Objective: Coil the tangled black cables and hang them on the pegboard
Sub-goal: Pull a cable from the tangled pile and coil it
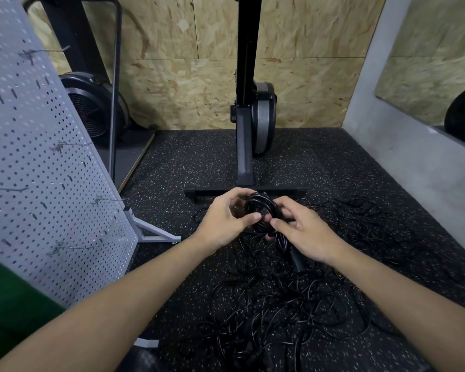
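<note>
1. Coiled cable (261, 212): black, glossy, wound into a small tight ring of several turns. It was held in the air approx. over the middle of the speckled floor (185, 162), just in front of the machine stand (244, 157).
2. Left hand (223, 224) gripped the coil's left side, w/ fingers curled over the top & behind and the thumb across the front.
3. Right hand (306, 234) gripped the coil's right & lower side, thumb tip pressed on the front, fingers curled round the back.
4. A tail ending in a thick black plug (297, 260) hung from the coil under the right hand.
5. Tangled cables (293, 304): thin, black, in loose overlapping loops. They lay on the floor below the hands, spreading twd its near edge & right side.
6. Pegboard (38, 170): grey, perforated, upright on a footed frame at the floor's left edge. Wire hooks (105, 200) stuck out of it.
</note>
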Tool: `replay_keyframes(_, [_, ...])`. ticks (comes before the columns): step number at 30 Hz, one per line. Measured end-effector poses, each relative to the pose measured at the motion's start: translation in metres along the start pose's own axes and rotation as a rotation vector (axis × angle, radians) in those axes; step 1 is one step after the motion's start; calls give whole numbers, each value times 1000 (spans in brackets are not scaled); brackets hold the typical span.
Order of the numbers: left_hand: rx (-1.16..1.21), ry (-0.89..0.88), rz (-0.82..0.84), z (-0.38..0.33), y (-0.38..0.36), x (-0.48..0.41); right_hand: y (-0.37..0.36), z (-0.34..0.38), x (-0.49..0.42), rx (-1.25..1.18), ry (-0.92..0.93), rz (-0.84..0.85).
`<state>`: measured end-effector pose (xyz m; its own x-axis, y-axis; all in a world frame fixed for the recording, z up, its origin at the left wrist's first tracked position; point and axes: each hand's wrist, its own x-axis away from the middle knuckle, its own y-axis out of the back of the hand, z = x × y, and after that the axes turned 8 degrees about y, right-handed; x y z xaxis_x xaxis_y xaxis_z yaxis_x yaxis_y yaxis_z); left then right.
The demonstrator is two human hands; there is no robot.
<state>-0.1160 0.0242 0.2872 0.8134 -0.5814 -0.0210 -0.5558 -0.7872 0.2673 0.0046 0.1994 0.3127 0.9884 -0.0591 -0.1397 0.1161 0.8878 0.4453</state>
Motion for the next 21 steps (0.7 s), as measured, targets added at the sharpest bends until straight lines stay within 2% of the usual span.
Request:
replay_keyframes(3, [28, 34, 134, -4, 7, 3, 2, -2, 1, -23, -13, 62])
replay_keyframes(5, [84, 23, 167, -6, 9, 6, 3, -3, 2, -18, -3, 82])
replay_keyframes(9, [-4, -47, 84, -1, 8, 8, -2, -1, 4, 22, 25, 84])
replay_keyframes(14, [-238, -150, -113, -5, 11, 9, -21, 3, 1, 92, 73, 42])
replay_keyframes(17, [-340, -113, -161, -10, 13, 12, -28, 8, -2, 8, 36, 7])
replay_keyframes(19, [-339, -64, -135, -7, 19, 12, -29, 11, -4, -67, -14, 4])
replay_keyframes(21, [-264, 9, -6, -1, 31, 12, -28, 13, -6, -117, -56, 30])
